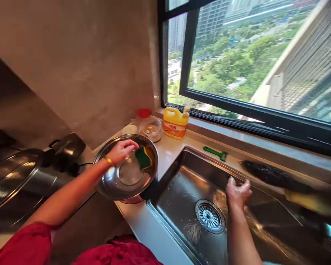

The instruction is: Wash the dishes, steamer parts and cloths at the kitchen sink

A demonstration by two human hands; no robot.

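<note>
The left hand (123,151) is arched over the steel pot (111,182), fingers curved downward and not spread. Its fingertips reach toward the green and yellow sponge (142,158), which lies against the pot's inner wall, just beside the hand. Whether the sponge is pinched cannot be determined from this view. The pot rests tilted at the bench (143,228) edge, left of the sink (182,187) and beside the right hand. For a sound hold, the sponge should lie flat on the steel, with even finger pressure and the pot steadied against the bench. The right hand (238,192) hangs over the sink, fingers loosely bunched and blurred; no held item can be made out. The strainer (209,216) lies below and left of it. Beyond the right hand are a green peeler (215,153) and a blurred brush (276,178), its exact type unclear. Beyond the left hand stand a jar (151,129) and a yellow bottle (175,123). Part of the pot's underside is hidden by its tilt
</note>
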